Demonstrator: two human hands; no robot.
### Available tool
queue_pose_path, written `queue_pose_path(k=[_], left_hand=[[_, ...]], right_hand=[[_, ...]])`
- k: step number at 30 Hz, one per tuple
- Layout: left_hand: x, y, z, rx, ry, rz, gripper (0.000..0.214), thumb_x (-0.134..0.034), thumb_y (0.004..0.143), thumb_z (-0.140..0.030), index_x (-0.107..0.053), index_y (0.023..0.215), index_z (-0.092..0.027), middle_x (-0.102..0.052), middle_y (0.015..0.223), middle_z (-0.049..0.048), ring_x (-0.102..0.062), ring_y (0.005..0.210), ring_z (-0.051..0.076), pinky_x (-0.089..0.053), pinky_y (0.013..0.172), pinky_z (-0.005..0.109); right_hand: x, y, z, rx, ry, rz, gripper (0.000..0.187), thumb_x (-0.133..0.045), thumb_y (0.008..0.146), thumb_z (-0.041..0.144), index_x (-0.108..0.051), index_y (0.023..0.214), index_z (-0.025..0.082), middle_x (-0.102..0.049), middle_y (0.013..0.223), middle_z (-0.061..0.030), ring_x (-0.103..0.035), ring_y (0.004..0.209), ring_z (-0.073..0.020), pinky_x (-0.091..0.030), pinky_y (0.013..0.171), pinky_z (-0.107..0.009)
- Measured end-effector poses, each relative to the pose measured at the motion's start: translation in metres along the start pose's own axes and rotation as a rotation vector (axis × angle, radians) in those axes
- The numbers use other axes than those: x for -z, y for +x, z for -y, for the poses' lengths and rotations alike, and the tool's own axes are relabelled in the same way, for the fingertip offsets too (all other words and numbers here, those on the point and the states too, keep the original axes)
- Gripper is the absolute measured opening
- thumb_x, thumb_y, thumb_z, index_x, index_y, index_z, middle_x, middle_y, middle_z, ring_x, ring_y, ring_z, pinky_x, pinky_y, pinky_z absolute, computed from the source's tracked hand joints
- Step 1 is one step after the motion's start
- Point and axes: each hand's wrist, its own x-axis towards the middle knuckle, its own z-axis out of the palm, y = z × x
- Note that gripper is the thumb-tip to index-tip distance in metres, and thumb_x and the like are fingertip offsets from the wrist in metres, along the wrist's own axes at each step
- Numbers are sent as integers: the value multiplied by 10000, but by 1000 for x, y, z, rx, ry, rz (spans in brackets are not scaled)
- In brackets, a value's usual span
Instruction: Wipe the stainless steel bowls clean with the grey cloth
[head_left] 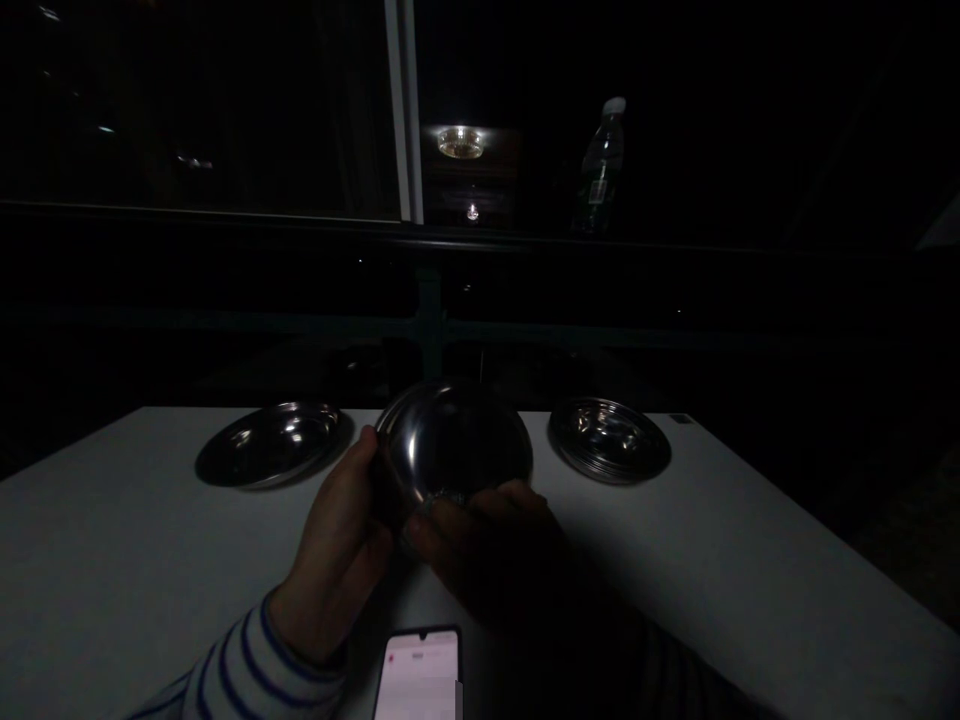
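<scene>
The scene is very dark. My left hand (pixel 341 545), in a striped sleeve, grips the left rim of a round steel plate (pixel 457 440) tilted up over the white table (pixel 112 560). My right hand (pixel 487 545) is in deep shadow at the plate's lower edge, its fingers pressed on a small glinting wad (pixel 444 499) that I cannot make out. A steel plate (pixel 274 443) lies flat to the left. A stack of steel plates (pixel 609 439) sits to the right.
A phone (pixel 418 675) with a lit screen lies at the table's near edge between my arms. Beyond the table a water bottle (pixel 601 170) stands on a dark ledge. A lamp reflection (pixel 460 143) shows in the window.
</scene>
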Motion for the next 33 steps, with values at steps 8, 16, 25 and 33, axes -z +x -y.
queue_pose_path(k=[8,16,25,33], left_hand=[[2,1,-11,-13,-30,11,124,-501,823,-197,-620,820,-162,-662,686,2,-601,573,136,-490,513,234],[0,-1,5,-67,40,40,134,-537,798,-253,-629,806,-155,-640,670,-3,-580,564,113,-477,541,222],[0,-10,20,-6,184,152,180,-634,710,-324,-626,724,-145,-614,565,-16,-533,478,96,-424,478,201],[1,-14,20,48,245,172,225,-668,667,-359,-601,684,-144,-592,546,-13,-531,469,107,-398,448,203]], right_hand=[[5,-1,-19,-9,48,61,187,-461,860,184,-541,1029,185,-618,917,-2,-414,661,-147,-255,545,-322],[1,1,1,-10,78,-3,190,-470,844,155,-549,1014,183,-613,885,10,-418,664,-145,-278,566,-327],[12,3,-17,-142,20,-26,272,-423,880,304,-536,1091,175,-620,977,-36,-455,732,-172,-288,608,-348],[13,6,-2,-98,37,51,244,-474,853,288,-556,1065,199,-621,927,-11,-459,800,-178,-301,655,-365]])
